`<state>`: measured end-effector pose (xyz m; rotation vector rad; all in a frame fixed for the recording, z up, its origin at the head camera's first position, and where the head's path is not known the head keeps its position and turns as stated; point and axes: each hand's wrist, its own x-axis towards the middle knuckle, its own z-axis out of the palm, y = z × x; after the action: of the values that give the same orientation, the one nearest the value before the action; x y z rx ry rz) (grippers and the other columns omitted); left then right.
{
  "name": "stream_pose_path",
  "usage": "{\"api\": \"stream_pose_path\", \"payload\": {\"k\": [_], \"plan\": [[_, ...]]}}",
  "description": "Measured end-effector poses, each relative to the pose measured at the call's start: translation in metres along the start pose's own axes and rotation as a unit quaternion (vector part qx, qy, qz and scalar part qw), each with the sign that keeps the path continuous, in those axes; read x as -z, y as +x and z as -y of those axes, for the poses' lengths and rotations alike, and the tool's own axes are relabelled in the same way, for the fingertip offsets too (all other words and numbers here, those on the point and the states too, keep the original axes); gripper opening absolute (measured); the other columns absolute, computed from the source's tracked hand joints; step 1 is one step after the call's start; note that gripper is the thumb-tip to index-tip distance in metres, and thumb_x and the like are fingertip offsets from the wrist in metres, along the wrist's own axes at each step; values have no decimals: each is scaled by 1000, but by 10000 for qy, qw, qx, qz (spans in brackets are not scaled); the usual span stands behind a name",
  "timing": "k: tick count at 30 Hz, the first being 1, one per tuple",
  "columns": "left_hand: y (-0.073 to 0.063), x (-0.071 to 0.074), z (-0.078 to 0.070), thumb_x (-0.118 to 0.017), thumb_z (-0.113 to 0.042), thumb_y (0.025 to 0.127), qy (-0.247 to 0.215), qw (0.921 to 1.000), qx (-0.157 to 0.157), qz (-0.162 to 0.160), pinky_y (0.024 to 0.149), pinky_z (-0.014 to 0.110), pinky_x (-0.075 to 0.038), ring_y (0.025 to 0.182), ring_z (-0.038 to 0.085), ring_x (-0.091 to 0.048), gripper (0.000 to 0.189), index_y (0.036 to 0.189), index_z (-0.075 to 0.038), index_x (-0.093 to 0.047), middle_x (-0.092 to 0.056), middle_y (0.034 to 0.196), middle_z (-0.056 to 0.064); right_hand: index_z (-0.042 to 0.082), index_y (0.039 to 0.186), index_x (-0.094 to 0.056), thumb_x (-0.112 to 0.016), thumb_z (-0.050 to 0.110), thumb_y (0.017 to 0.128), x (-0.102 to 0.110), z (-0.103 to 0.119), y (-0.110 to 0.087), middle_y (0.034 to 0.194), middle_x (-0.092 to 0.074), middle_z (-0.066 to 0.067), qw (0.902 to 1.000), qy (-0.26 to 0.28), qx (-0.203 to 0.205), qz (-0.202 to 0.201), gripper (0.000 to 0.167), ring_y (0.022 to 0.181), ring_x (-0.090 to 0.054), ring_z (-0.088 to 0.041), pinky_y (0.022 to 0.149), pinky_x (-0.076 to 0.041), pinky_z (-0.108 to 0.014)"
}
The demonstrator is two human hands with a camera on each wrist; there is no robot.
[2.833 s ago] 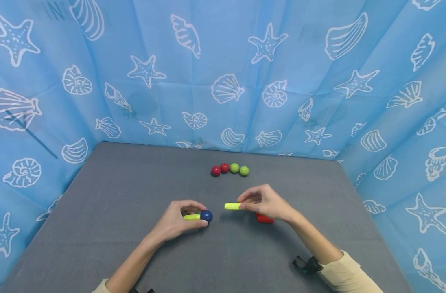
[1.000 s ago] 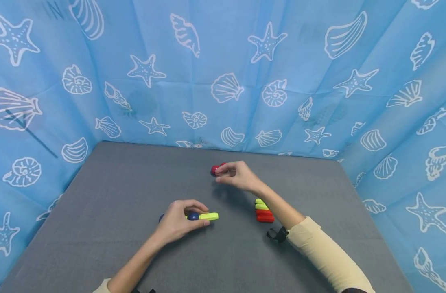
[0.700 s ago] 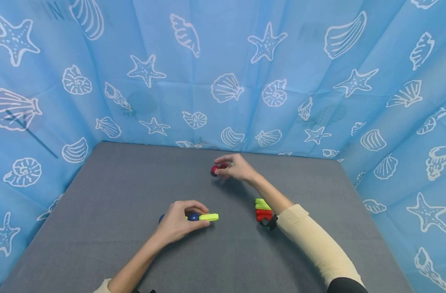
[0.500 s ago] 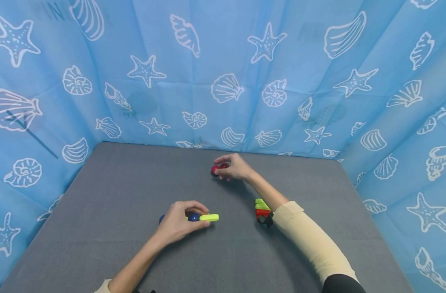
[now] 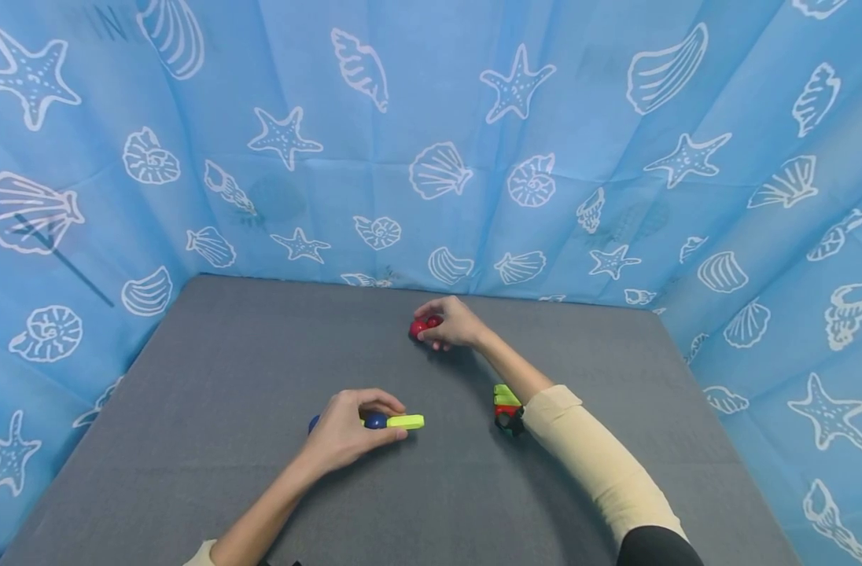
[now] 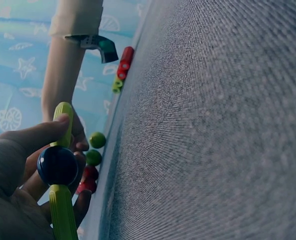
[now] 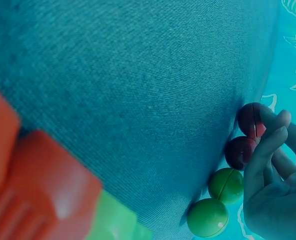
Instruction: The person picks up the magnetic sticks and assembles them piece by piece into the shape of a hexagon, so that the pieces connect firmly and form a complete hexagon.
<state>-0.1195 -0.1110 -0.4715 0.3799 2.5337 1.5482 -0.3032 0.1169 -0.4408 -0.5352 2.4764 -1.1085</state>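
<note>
My left hand (image 5: 346,428) grips a row of parts above the grey table: a blue ball (image 5: 376,420) between two ribbed yellow-green sticks (image 6: 62,212), one stick (image 5: 406,422) jutting out to the right. A second blue ball (image 5: 314,423) peeks out behind the hand's left side. At the table's far side, my right hand (image 5: 455,322) pinches the leftmost red ball (image 5: 418,328) between thumb and fingers. Touching it is another red ball (image 7: 240,152). Two green balls (image 7: 226,185) continue that row, hidden by the hand in the head view.
Red sticks (image 5: 506,411) and yellow-green sticks (image 5: 504,395) lie side by side under the right forearm, partly covered by a black wrist strap (image 5: 509,424). A blue shell-print curtain (image 5: 438,173) borders the table (image 5: 261,338) at the back and sides.
The stick my right hand held is now joined to the blue ball in my left hand, which has shifted left. My right hand has moved back to the red balls and taken hold of one.
</note>
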Motion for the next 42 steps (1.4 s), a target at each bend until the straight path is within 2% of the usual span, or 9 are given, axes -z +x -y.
{"api": "stream_pose_path", "payload": {"k": [8,14,19,24,31,35,42], "plan": [[0,0,1,-94,-28,86,15,10000,-38,-8,92,31,-57,101,13,-77,29,111,-19,-82,-84,102,-8,2,134,-72,-81,7,97,-2,0,-1,131,-74,-22,9995,-215,199,-118,39,59,-68,-7,56,-58,-25],[-1,0,1,-94,-28,86,38,10000,-77,-32,91,29,-57,100,13,-76,28,110,-20,-82,-84,101,-9,4,134,-73,-82,12,98,5,3,-12,124,-76,-18,9994,55,316,-104,39,62,-71,-14,58,-60,-28],[-1,-1,1,-94,-27,87,16,9999,-95,-28,90,27,-56,99,14,-76,28,111,-18,-82,-85,101,-7,6,134,-73,-83,15,97,16,14,-31,123,-77,-18,9987,301,410,51,40,68,-75,-33,61,-63,-35],[0,0,0,-93,-27,87,-11,10000,-61,-19,90,28,-56,100,15,-76,28,111,-17,-82,-85,103,-5,11,132,-75,-84,19,96,20,22,-57,125,-75,-14,9982,294,471,208,39,74,-76,-39,65,-65,-45],[0,1,0,-93,-28,87,22,10000,-14,-1,93,32,-55,99,12,-74,29,112,-18,-82,-85,104,-6,9,132,-74,-84,20,97,15,24,-98,128,-76,-15,9941,440,786,596,39,77,-75,-51,64,-64,-36],[0,1,-1,-93,-28,87,29,10000,-21,-27,93,32,-56,99,11,-74,29,112,-17,-82,-84,104,-7,7,132,-73,-83,18,97,8,22,-117,126,-77,-16,9911,575,895,798,38,74,-74,-50,62,-64,-34],[0,1,-1,-93,-26,88,19,10000,-28,-60,92,31,-56,98,11,-75,26,111,-20,-82,-84,105,-6,7,131,-73,-83,19,97,-7,14,-138,114,-79,-17,9895,665,764,1029,37,69,-76,-32,61,-62,-31]]}}
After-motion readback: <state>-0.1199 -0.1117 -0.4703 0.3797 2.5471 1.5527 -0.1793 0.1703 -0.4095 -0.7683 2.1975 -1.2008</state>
